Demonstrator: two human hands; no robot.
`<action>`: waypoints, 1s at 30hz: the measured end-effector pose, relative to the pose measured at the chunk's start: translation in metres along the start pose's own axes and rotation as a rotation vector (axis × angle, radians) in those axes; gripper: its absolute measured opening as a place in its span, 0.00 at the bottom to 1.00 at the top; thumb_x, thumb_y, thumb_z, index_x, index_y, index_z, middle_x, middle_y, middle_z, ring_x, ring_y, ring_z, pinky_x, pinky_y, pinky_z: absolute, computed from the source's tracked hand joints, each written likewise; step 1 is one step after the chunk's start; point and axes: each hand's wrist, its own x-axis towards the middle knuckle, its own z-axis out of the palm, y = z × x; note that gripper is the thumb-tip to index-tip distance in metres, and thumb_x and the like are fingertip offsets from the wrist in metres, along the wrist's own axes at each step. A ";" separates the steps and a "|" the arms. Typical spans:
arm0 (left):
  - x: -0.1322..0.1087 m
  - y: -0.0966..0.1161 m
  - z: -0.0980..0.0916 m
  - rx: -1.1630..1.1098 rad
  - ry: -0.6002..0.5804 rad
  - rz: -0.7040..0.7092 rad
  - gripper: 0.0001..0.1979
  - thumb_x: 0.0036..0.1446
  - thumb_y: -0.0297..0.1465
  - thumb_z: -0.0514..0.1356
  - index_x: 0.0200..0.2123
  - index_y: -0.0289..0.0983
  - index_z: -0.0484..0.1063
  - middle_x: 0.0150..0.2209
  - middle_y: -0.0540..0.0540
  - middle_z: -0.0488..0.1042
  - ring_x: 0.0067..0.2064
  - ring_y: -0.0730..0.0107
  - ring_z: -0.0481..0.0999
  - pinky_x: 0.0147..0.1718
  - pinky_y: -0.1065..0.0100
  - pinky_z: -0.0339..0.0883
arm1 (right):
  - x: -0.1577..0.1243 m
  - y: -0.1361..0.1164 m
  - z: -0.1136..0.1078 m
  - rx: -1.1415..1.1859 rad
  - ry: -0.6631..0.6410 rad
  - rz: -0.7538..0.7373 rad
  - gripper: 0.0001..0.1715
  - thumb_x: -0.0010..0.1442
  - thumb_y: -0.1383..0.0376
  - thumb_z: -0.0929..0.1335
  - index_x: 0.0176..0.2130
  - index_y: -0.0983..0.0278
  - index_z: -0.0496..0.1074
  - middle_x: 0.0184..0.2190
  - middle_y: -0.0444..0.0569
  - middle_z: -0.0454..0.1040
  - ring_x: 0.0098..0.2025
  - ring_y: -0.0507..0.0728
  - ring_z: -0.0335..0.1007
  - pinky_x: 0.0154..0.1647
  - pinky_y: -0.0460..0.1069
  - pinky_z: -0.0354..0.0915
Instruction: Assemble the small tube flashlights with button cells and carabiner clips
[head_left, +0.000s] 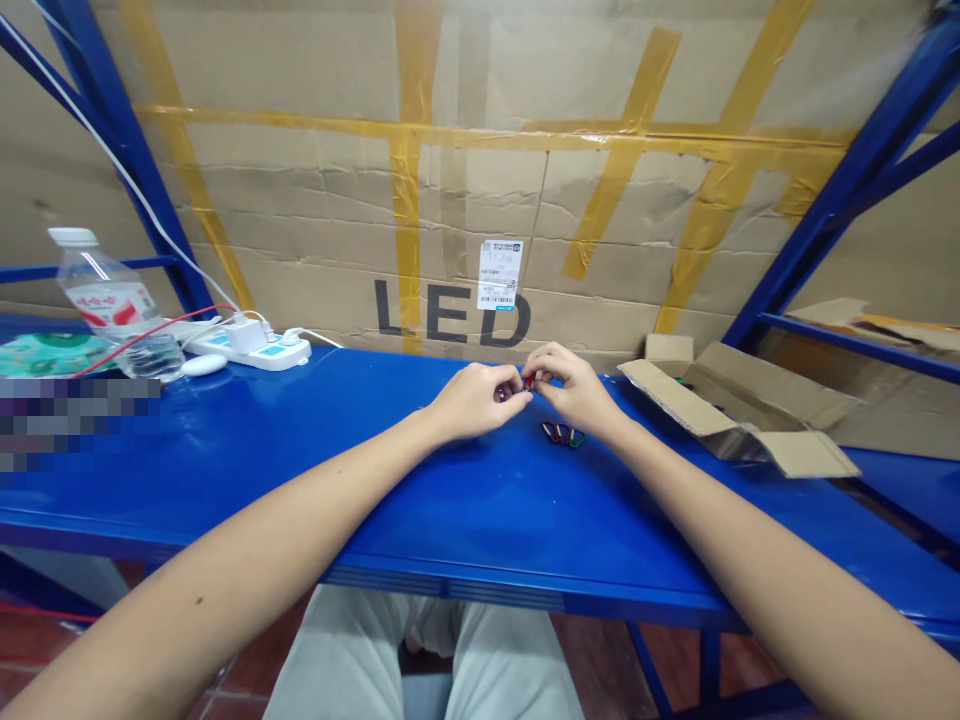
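Note:
My left hand (480, 400) and my right hand (570, 385) meet over the blue table, fingertips pinched together. Between them shows a small red carabiner (529, 382), mostly covered by the fingers. A dark, shiny bit peeks out inside the curl of my left fingers, too small to name. Just below my right hand, a few small carabiners lie side by side on the tabletop: a red one (550, 432), another reddish one beside it and a green one (577, 438).
An open cardboard box (750, 400) with small items inside stands at the right. At the left are a plastic bottle (112, 300), a white power strip (262, 345) with cables and a green packet (49, 355). A large taped cardboard sheet (322, 220) rises behind the table (300, 430).

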 end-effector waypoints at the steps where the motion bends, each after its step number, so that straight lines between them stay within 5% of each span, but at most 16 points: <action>1: 0.000 0.000 0.001 -0.005 0.004 -0.001 0.08 0.59 0.33 0.57 0.31 0.36 0.73 0.29 0.48 0.78 0.30 0.71 0.74 0.30 0.70 0.62 | 0.000 0.000 0.000 0.001 -0.002 0.000 0.10 0.55 0.75 0.65 0.33 0.63 0.74 0.37 0.48 0.69 0.33 0.53 0.65 0.36 0.52 0.65; 30: 0.001 0.001 0.004 -0.085 0.076 -0.078 0.07 0.52 0.28 0.55 0.24 0.36 0.70 0.22 0.51 0.71 0.25 0.75 0.67 0.26 0.71 0.57 | -0.001 -0.005 0.001 -0.015 -0.069 0.026 0.13 0.54 0.77 0.64 0.34 0.63 0.73 0.35 0.48 0.70 0.34 0.53 0.66 0.37 0.51 0.64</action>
